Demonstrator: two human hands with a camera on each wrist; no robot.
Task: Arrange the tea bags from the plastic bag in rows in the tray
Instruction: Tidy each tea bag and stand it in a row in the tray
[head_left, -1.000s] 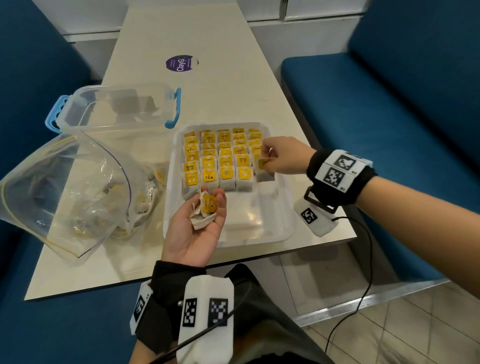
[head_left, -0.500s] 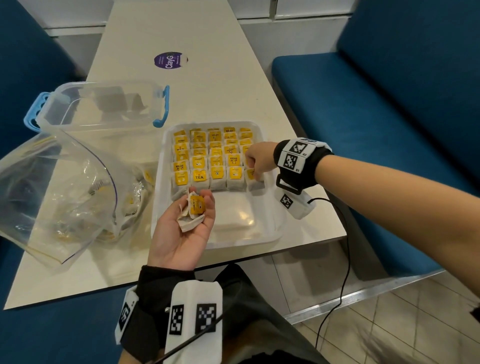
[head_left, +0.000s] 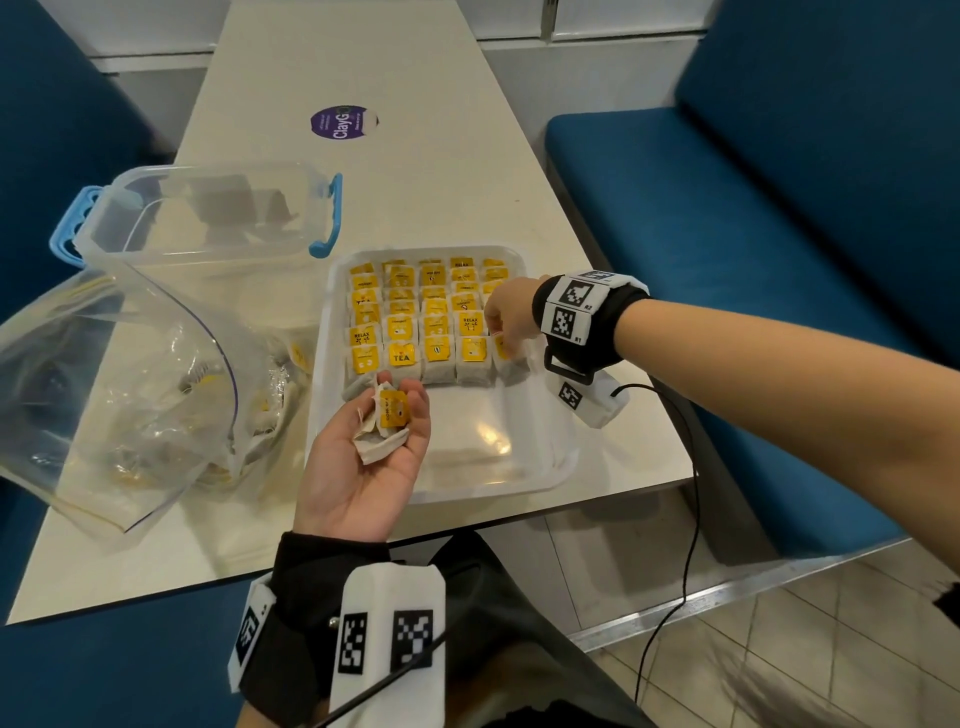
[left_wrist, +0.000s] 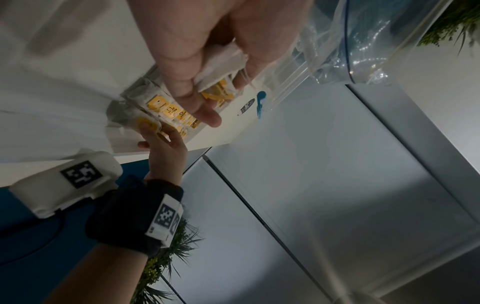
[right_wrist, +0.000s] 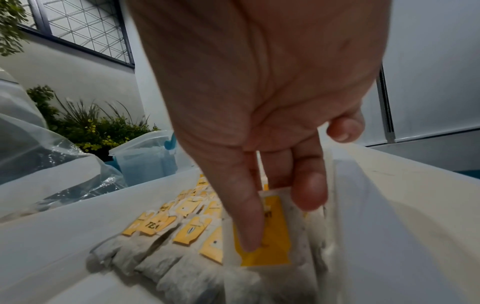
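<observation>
Tray (head_left: 545, 467) is set on bench (head_left: 415, 156), rows of tea bags (head_left: 415, 322) filling its far half. Right hand (head_left: 511, 322) grip is pinched on the end tea bag (right_wrist: 270, 232) of the nearest row. Spare bags (head_left: 387, 426) are cupped in the upturned left hand (head_left: 363, 467). Plastic bag (head_left: 130, 389) lies left of the tray.

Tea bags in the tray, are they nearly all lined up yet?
More than half. The far part of the tray holds neat rows of tea bags. The right hand is setting one bag at the front row's right end, and the left hand holds a few more. The tray's near part is bare, and the plastic bag still holds some.
</observation>
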